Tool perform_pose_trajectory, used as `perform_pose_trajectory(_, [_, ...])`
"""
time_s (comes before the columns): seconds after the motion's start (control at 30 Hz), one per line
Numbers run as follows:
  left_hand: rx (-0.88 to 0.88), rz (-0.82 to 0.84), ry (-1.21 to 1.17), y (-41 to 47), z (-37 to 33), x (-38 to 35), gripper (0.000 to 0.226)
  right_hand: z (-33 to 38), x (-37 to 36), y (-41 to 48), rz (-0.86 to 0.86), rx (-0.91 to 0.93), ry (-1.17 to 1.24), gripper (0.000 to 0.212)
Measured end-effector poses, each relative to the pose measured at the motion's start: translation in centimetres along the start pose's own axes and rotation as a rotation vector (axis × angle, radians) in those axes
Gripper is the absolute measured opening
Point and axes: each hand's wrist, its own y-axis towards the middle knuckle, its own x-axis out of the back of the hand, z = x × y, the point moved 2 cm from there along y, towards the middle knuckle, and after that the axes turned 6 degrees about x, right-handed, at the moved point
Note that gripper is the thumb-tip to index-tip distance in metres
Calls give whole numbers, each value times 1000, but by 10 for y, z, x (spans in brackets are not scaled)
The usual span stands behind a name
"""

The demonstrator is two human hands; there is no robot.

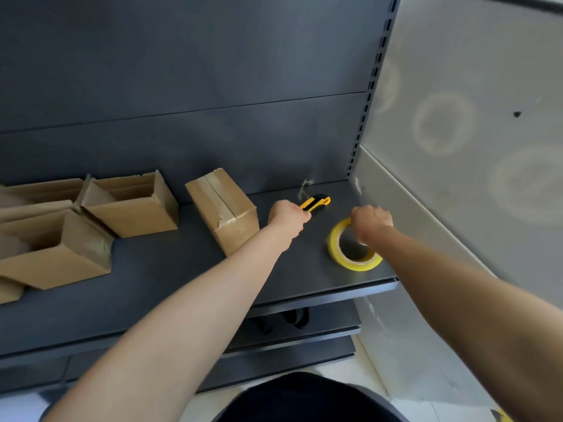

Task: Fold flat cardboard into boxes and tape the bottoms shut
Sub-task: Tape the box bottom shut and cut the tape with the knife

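Observation:
A small cardboard box [224, 208] stands on the dark shelf [170, 281] with its taped bottom facing up. To its right my left hand [288, 216] is closed around a yellow and black utility knife [316, 203], whose tip rests on the shelf. My right hand [370, 222] grips the top edge of a yellow tape roll [350, 254], which is tilted up off the shelf on its near edge. Two folded boxes lie open at the left, one [131, 204] at the back and one [58, 251] nearer me.
Flat or partly folded cardboard [36, 196] piles up at the far left. A scrap of clear tape [304, 188] sticks to the back panel behind the knife. A grey side wall [457, 166] bounds the shelf on the right. Lower shelves [304, 330] sit beneath the front edge.

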Motion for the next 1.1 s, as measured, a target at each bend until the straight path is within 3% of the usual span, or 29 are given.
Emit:
perform_pose_trajectory(0.17, [-246,-295,-99,15,-8,63,21,17,-3,12,54,-10,-19,37])
perform_pose_trajectory(0.27, [-313,-516,29,25,-6,113,20,27,-1,16,80,-4,-9,38])
perform_pose_trajectory(0.33, [-295,-570,131,36,-1,139,24,45,14,19,50,20,31,37])
perform_pose_trajectory(0.43, [-234,-535,262,51,3,158,30,89,44,23,60,74,487,24])
perform_pose_trajectory(0.53, [-207,-418,389,63,3,162,44,136,69,12,410,126,1014,31])
perform_pose_trajectory(0.7, [-157,-284,554,77,4,167,60,166,78,-3,646,-39,1330,50])
perform_pose_trajectory(0.8, [-133,-298,620,82,8,170,65,172,81,-7,682,-198,1575,45])
perform_pose_trajectory(0.87, [-91,-318,591,85,13,174,70,173,84,-7,664,-256,1640,39])
perform_pose_trajectory(1.1, [-40,-306,475,78,21,187,82,183,87,-10,635,-295,1605,50])
